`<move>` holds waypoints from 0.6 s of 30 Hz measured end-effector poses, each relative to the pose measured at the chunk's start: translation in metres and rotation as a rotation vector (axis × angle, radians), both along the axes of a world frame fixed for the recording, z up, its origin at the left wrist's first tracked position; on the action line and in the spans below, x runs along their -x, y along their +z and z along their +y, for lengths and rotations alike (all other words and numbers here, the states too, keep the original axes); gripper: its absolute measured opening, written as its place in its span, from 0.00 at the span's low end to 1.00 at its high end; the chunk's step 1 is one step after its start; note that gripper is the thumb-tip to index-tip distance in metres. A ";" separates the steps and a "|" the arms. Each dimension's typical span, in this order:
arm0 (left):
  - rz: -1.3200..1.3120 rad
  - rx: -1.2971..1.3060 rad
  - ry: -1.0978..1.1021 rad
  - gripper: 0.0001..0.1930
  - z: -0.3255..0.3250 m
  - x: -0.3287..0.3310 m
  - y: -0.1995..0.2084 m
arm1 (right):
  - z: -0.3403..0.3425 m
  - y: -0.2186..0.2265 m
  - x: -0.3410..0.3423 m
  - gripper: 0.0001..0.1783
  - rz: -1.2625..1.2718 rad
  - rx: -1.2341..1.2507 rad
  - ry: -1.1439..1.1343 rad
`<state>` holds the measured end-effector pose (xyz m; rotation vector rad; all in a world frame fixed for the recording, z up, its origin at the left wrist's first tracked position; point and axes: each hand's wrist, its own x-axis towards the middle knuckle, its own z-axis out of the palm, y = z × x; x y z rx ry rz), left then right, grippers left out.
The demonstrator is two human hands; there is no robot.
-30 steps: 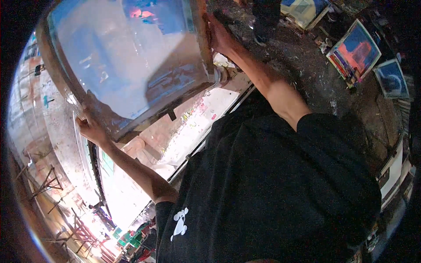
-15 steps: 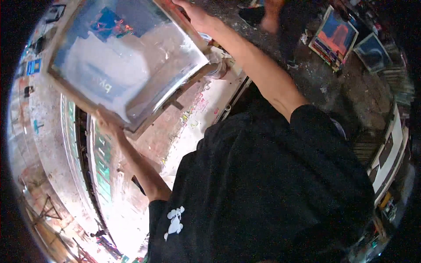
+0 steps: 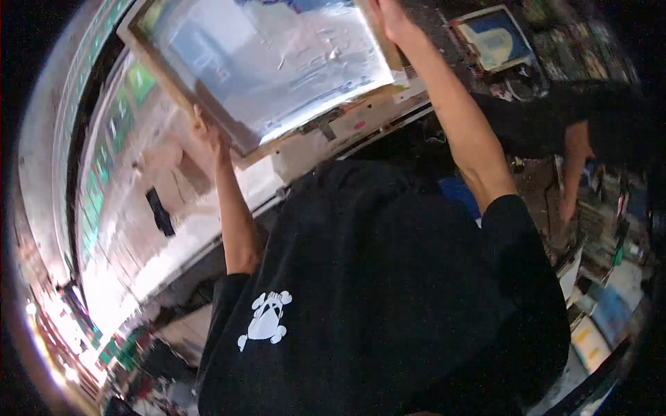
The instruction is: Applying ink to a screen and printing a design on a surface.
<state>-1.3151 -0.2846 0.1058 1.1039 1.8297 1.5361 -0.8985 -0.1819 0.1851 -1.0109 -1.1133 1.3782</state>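
Between my two hands a screen-printing frame [image 3: 291,76] is held tilted above a long work table. Its wooden border surrounds a mesh that carries a pale, shiny area and some blue at the far edge. My left hand [image 3: 209,130] grips the near left side of the border, with the thumb side visible. At the far right, my right hand [image 3: 393,19] is wrapped round the border, and its fingers are partly cut off by the top of the picture. The far edge of the frame lies outside the view.
A pale, stained table [image 3: 274,168] runs under the frame, bearing a black strip [image 3: 159,211] and a row of green prints [image 3: 104,156]. Another printing screen [image 3: 492,40] stands at the upper right. A co-worker's forearm [image 3: 574,166] hangs at the right, near stacked items.
My view has swung round, and the frame with both hands on it now sits farther right in the picture. A co-worker's arm shows at the right. Both hands keep their grip.
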 end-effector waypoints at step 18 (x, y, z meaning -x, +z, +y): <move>0.348 0.260 0.425 0.33 -0.080 0.042 -0.092 | 0.001 -0.123 0.045 0.26 0.040 0.116 -0.171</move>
